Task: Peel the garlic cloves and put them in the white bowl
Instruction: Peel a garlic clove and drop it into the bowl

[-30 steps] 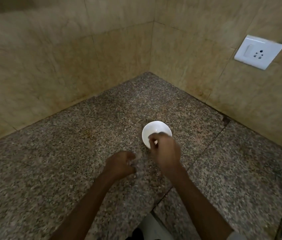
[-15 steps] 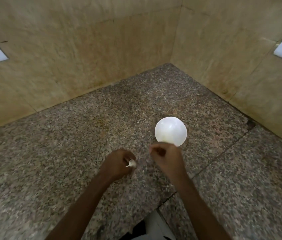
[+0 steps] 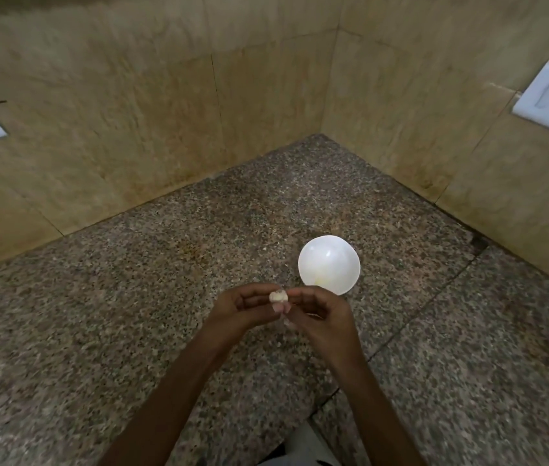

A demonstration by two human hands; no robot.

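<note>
I see clove [image 3: 278, 295] pinched between left hand [image 3: 239, 307] and right hand [image 3: 320, 317], above counter [image 3: 131, 297], near side of bowl [image 3: 328, 269]. I judge peeling under way; transfer pending. Bowl contents unclear.

Dim, warm light; white bowl [image 3: 329, 264] glares, edges bend, fine detail smeared.

A: What is held up?
B: A small whitish garlic clove [image 3: 278, 295], papery skin partly on, pinched between the left hand [image 3: 242, 306] and the right hand [image 3: 320, 317].
A: And beyond it?
B: A round white bowl [image 3: 328, 255], upright, near the clove, with something pale yellow and blurred inside.
</note>
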